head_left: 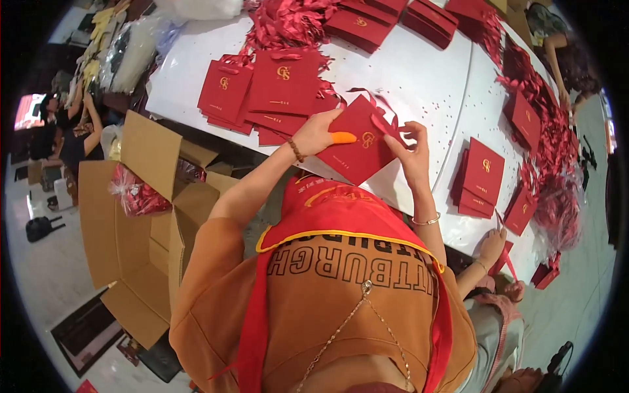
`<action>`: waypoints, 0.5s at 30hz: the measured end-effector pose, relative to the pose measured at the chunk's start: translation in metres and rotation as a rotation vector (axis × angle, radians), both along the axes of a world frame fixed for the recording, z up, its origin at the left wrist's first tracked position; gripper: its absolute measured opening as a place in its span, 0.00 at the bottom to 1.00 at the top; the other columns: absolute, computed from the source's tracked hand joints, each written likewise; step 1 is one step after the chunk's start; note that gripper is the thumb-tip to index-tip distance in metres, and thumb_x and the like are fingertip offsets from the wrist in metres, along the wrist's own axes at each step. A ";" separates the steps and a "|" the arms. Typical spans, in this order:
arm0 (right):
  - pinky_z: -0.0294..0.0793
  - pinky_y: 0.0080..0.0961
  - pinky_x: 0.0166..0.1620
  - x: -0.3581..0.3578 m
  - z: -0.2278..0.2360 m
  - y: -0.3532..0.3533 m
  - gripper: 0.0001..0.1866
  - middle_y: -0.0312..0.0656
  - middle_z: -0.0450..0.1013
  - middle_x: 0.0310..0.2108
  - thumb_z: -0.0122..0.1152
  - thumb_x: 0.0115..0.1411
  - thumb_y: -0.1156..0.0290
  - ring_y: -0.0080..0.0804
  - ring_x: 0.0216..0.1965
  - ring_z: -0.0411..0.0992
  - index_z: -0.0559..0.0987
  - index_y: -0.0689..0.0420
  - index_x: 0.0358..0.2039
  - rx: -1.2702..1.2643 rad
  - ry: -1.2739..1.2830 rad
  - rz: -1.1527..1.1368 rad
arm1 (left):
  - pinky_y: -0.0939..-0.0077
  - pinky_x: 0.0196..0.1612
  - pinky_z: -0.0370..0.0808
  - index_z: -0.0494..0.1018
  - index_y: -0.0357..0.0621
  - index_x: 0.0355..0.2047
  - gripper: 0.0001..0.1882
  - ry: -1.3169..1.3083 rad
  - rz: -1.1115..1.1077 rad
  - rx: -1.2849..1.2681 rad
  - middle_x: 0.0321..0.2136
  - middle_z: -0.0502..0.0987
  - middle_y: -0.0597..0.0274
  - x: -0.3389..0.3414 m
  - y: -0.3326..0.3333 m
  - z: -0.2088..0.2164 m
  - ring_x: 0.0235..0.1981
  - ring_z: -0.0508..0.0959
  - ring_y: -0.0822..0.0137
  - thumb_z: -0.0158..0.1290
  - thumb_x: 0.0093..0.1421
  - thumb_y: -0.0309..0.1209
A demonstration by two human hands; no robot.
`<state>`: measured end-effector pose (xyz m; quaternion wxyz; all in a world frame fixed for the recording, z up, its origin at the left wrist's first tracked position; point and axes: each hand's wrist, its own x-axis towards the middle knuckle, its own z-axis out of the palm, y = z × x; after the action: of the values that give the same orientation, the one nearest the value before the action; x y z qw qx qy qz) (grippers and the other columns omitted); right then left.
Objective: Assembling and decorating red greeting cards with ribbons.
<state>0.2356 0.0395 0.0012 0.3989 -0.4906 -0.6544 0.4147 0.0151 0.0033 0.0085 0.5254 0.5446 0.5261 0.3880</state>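
A flat red gift bag [352, 159] with gold print is held tilted over the table's near edge, in front of my chest. My left hand [317, 136] grips its left corner, with an orange finger cover [343, 137] on the thumb lying across the front. At its right side my right hand [413, 152] is closed, thumb and finger pinching a red ribbon [382, 123] by the bag's edge. More ribbon loops up behind the top corner. Just left of my left hand lie stacks of similar red bags [283, 82], partly overlapping.
The white table [419, 78] carries heaps of red ribbon [288, 25] and more bags [483, 171]. An open cardboard box [131, 262] stands at the left, near a plastic-wrapped red bundle [141, 191]. At right, another person's hand [491, 249] works with ribbon. Other people are farther off.
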 end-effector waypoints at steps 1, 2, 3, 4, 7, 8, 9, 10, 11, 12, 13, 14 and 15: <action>0.60 0.12 0.27 -0.008 -0.002 0.005 0.13 0.36 0.66 0.27 0.58 0.52 0.76 0.17 0.25 0.62 0.67 0.58 0.36 0.005 -0.001 0.017 | 0.78 0.39 0.71 0.68 0.34 0.42 0.22 -0.003 -0.023 -0.001 0.34 0.76 0.57 -0.006 -0.004 0.008 0.35 0.74 0.71 0.59 0.48 0.30; 0.60 0.13 0.27 -0.015 -0.003 0.011 0.13 0.34 0.66 0.25 0.59 0.52 0.76 0.16 0.24 0.62 0.67 0.59 0.36 -0.151 0.143 0.064 | 0.78 0.39 0.71 0.68 0.34 0.42 0.22 -0.004 -0.006 0.004 0.34 0.76 0.57 -0.014 -0.007 0.009 0.35 0.74 0.71 0.59 0.48 0.30; 0.60 0.13 0.27 -0.024 -0.004 0.017 0.13 0.33 0.66 0.23 0.59 0.52 0.76 0.16 0.23 0.61 0.67 0.59 0.36 -0.309 0.286 0.111 | 0.78 0.39 0.71 0.67 0.34 0.42 0.22 0.023 0.000 0.019 0.34 0.75 0.57 -0.022 -0.010 0.009 0.35 0.74 0.71 0.59 0.49 0.29; 0.60 0.14 0.26 -0.036 0.002 0.024 0.14 0.31 0.65 0.20 0.59 0.52 0.75 0.15 0.22 0.61 0.66 0.59 0.37 -0.310 0.336 0.154 | 0.78 0.39 0.70 0.67 0.33 0.43 0.22 0.052 0.008 0.033 0.34 0.75 0.57 -0.031 -0.012 0.009 0.35 0.74 0.72 0.59 0.49 0.29; 0.65 0.15 0.30 -0.078 0.018 0.046 0.12 0.35 0.68 0.24 0.59 0.53 0.70 0.19 0.27 0.65 0.69 0.60 0.35 -0.099 0.230 0.271 | 0.77 0.43 0.69 0.65 0.33 0.44 0.24 0.234 0.230 0.267 0.40 0.73 0.59 -0.071 -0.010 -0.012 0.41 0.71 0.72 0.60 0.48 0.28; 0.66 0.16 0.31 -0.091 0.026 0.054 0.13 0.36 0.69 0.26 0.59 0.53 0.68 0.20 0.28 0.66 0.70 0.61 0.34 -0.075 0.256 0.269 | 0.77 0.44 0.69 0.65 0.33 0.45 0.25 0.132 0.284 0.171 0.41 0.72 0.58 -0.080 -0.005 0.006 0.42 0.71 0.72 0.60 0.47 0.28; 0.66 0.16 0.33 -0.104 0.032 0.063 0.13 0.37 0.70 0.28 0.59 0.53 0.66 0.21 0.29 0.67 0.70 0.61 0.34 -0.051 0.280 0.266 | 0.77 0.44 0.68 0.65 0.33 0.46 0.27 0.029 0.335 0.073 0.43 0.71 0.58 -0.089 -0.001 0.024 0.43 0.70 0.72 0.61 0.47 0.29; 0.67 0.18 0.34 -0.121 0.036 0.067 0.15 0.38 0.70 0.29 0.58 0.54 0.63 0.22 0.30 0.67 0.71 0.61 0.34 -0.074 0.281 0.311 | 0.77 0.43 0.70 0.65 0.32 0.46 0.28 0.006 0.506 0.144 0.41 0.73 0.58 -0.122 0.002 -0.018 0.41 0.72 0.71 0.61 0.47 0.29; 0.68 0.20 0.35 -0.129 0.035 0.075 0.16 0.39 0.70 0.30 0.58 0.54 0.62 0.23 0.30 0.68 0.70 0.61 0.35 -0.118 0.261 0.311 | 0.74 0.40 0.72 0.66 0.35 0.46 0.28 -0.011 0.479 0.082 0.37 0.75 0.58 -0.127 0.010 -0.001 0.38 0.74 0.69 0.61 0.46 0.31; 0.68 0.20 0.36 -0.140 0.034 0.077 0.17 0.40 0.71 0.31 0.59 0.53 0.63 0.24 0.31 0.68 0.70 0.62 0.36 -0.206 0.246 0.293 | 0.72 0.39 0.72 0.68 0.36 0.45 0.26 0.139 0.571 0.078 0.36 0.76 0.56 -0.136 0.014 -0.004 0.36 0.76 0.65 0.61 0.46 0.34; 0.68 0.21 0.37 -0.150 0.029 0.079 0.18 0.41 0.71 0.31 0.59 0.52 0.64 0.26 0.31 0.68 0.70 0.63 0.38 -0.295 0.231 0.278 | 0.70 0.38 0.73 0.69 0.37 0.43 0.25 0.290 0.664 0.071 0.34 0.77 0.54 -0.146 0.017 -0.009 0.35 0.77 0.62 0.61 0.46 0.36; 0.68 0.22 0.39 -0.159 0.012 0.086 0.21 0.44 0.71 0.34 0.59 0.51 0.66 0.28 0.34 0.68 0.69 0.64 0.42 -0.307 0.185 0.282 | 0.70 0.38 0.73 0.69 0.37 0.43 0.25 0.287 0.663 0.072 0.34 0.77 0.54 -0.150 0.022 -0.011 0.35 0.77 0.62 0.61 0.46 0.36; 0.68 0.23 0.41 -0.166 -0.007 0.092 0.24 0.46 0.70 0.37 0.60 0.50 0.68 0.30 0.36 0.69 0.68 0.65 0.45 -0.319 0.140 0.286 | 0.68 0.38 0.72 0.71 0.38 0.40 0.25 0.504 0.649 0.052 0.34 0.76 0.52 -0.154 0.027 -0.014 0.35 0.76 0.58 0.61 0.45 0.40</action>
<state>0.0699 0.1313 -0.0056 0.2978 -0.4197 -0.6143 0.5982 -0.1392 0.0302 -0.0053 0.2166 0.4414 0.7728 0.4013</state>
